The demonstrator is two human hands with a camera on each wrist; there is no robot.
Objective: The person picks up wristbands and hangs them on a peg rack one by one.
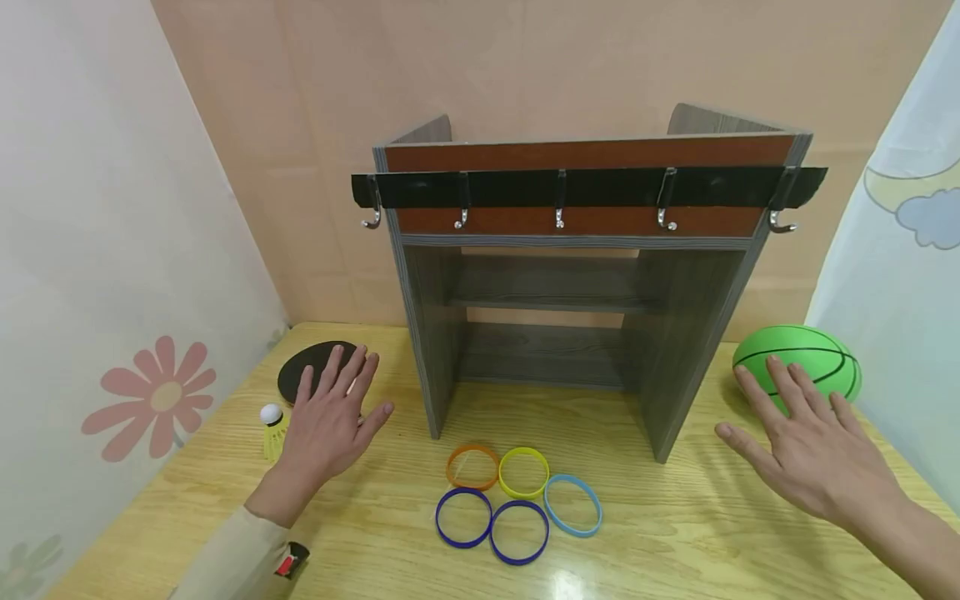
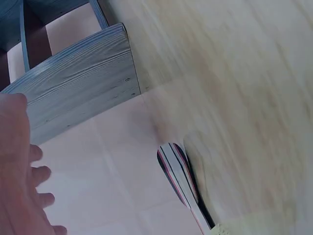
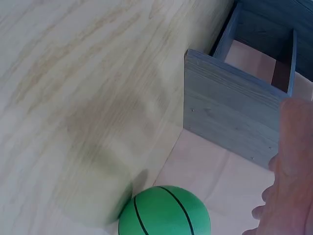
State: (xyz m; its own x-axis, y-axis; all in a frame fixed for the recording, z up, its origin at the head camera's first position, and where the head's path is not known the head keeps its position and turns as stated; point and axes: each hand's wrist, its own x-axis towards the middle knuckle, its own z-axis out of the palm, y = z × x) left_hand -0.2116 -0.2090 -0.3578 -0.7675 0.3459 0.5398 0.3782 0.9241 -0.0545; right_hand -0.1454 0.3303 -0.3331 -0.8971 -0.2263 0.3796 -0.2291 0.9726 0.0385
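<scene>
My left hand point(image 1: 330, 423) is held palm down with fingers spread, holding nothing. Beyond it lies a black table tennis paddle point(image 1: 303, 367), partly hidden by the fingers; its striped handle point(image 2: 178, 174) shows in the left wrist view. A yellow shuttlecock point(image 1: 273, 427) with a white tip is beside that hand. On the right, my right hand point(image 1: 821, 454) has its fingers spread and is empty, in front of a green ball point(image 1: 806, 354) with black lines. Between the hands, several rings, among them an orange ring point(image 1: 448, 467), a yellow ring point(image 1: 501, 475) and a light blue ring point(image 1: 597, 508), lie on the table.
A grey wooden shelf point(image 1: 712, 333) stands at the middle back. Across its top front runs a black strip point(image 1: 510, 190) with several metal hooks point(image 1: 559, 218). Two dark blue rings lie nearest me on the wooden table point(image 1: 637, 550). Cloth walls point(image 1: 322, 125) enclose the back and sides.
</scene>
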